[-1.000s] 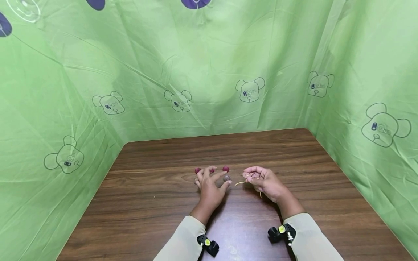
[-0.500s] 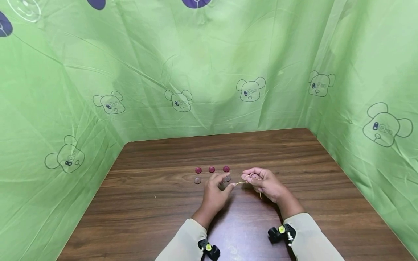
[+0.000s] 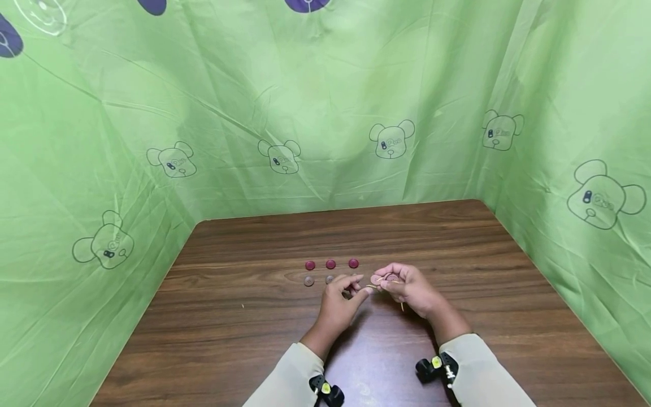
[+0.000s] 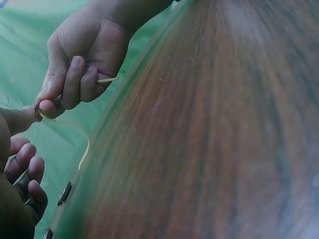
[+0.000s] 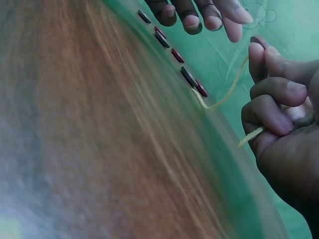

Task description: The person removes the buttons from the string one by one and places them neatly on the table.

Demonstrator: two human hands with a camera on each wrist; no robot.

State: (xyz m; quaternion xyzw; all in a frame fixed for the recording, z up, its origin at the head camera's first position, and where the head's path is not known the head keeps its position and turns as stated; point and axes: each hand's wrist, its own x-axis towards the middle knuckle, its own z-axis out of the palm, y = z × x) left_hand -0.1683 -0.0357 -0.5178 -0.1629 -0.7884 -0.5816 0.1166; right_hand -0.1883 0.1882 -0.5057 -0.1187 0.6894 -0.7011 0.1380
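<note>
My right hand (image 3: 417, 293) pinches a pinkish button (image 3: 375, 279) between thumb and forefinger. A second pinkish button (image 3: 392, 277) shows among its fingers. A yellow string (image 5: 231, 90) runs from the pinched button and droops to a loose end. More of that string pokes out below the curled lower fingers. My left hand (image 3: 337, 304) is held close by, its thumb tip right at the button's edge in the left wrist view. Its other fingers (image 4: 27, 167) are loosely bent, with nothing seen in them.
Three dark red buttons (image 3: 330, 264) lie in a row on the brown wooden table (image 3: 229, 339). A nearer row of greyish-brown buttons (image 3: 308, 281) is partly hidden behind my left hand. A green printed curtain (image 3: 325, 85) surrounds the table.
My left hand has moved right from over the button rows to beside the right hand, uncovering red buttons. The right hand has shifted slightly left, still holding buttons and string.
</note>
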